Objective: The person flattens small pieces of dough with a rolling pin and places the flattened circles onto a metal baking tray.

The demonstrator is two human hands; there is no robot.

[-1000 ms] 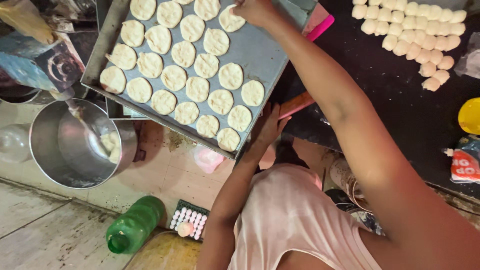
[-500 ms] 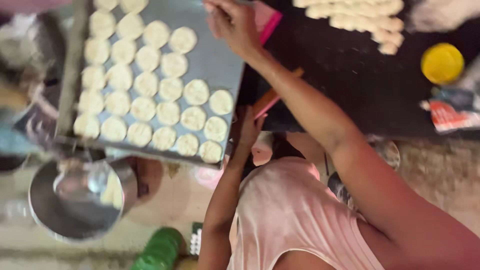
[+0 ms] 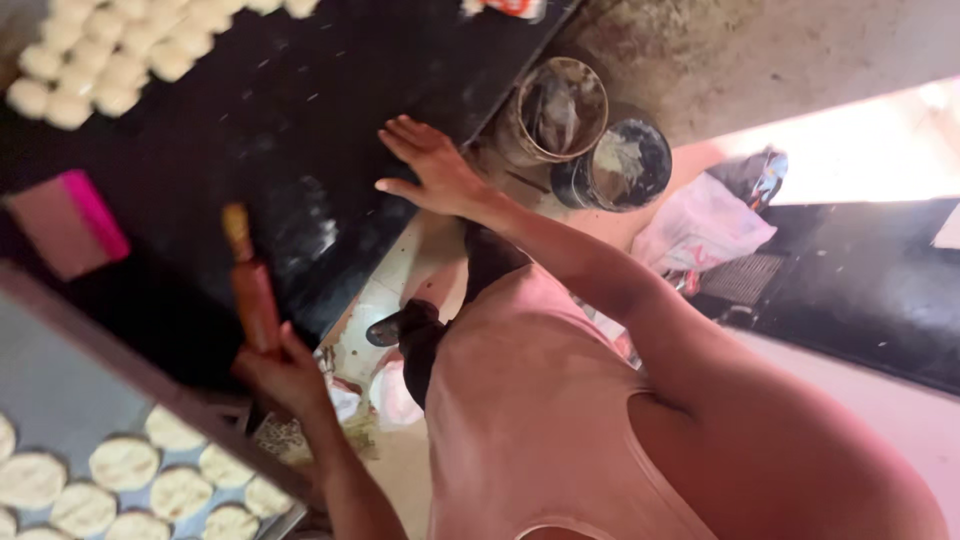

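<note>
My left hand [image 3: 288, 375] grips the lower end of a wooden rolling pin [image 3: 250, 285] that lies on the black counter [image 3: 290, 110], just past the corner of a grey metal tray [image 3: 60, 385]. Flattened dough discs [image 3: 125, 463] lie in rows on the tray. My right hand [image 3: 432, 172] is open with fingers spread, palm down at the counter's near edge, holding nothing. Small dough balls [image 3: 95, 60] are grouped at the counter's far left.
A pink scraper [image 3: 68, 222] lies on the counter beside the tray. Two round containers [image 3: 560, 105] [image 3: 615, 165] with dough residue stand on the floor beyond the counter's corner. A white plastic bag [image 3: 700, 225] lies near them, and a dark ledge [image 3: 860, 290] runs at right.
The view has swung to the right. My right hand left the tray's far side and now spreads at the counter's edge. My left hand has closed on the rolling pin.
</note>
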